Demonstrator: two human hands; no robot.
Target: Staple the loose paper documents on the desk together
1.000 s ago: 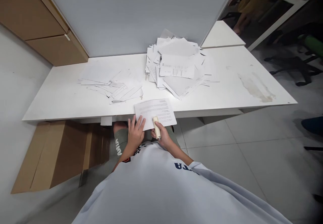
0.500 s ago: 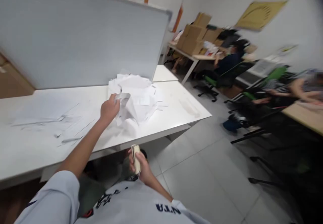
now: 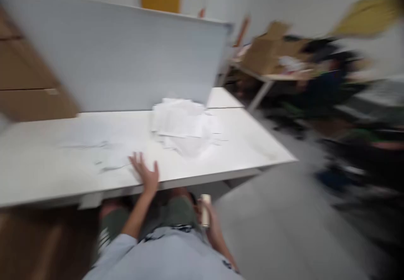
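Note:
My left hand (image 3: pixel 147 174) is over the front edge of the white table (image 3: pixel 246 137), its fingers spread and nothing in it. Close to its fingertips lie loose paper sheets (image 3: pixel 101 133) with dark lines on them, blurred by motion. Beyond it, to the right, a messy pile of white paper (image 3: pixel 181 120) rests against the grey panel. Below the table edge, near my lap, my right hand (image 3: pixel 213 223) is wrapped round a cream stapler (image 3: pixel 205 210), held roughly upright.
A grey divider panel (image 3: pixel 135 61) stands along the back of the table. Cardboard boxes (image 3: pixel 34 78) are stacked at the left. Farther right, another desk holds more cardboard boxes (image 3: pixel 265 52), with a blurred person (image 3: pixel 328 86) and chairs nearby on the grey tiled floor.
My left hand has let go of a printed sheet at the pile, drawn back towards the table edge and spread its fingers. My right hand still holds the stapler. The view has turned left.

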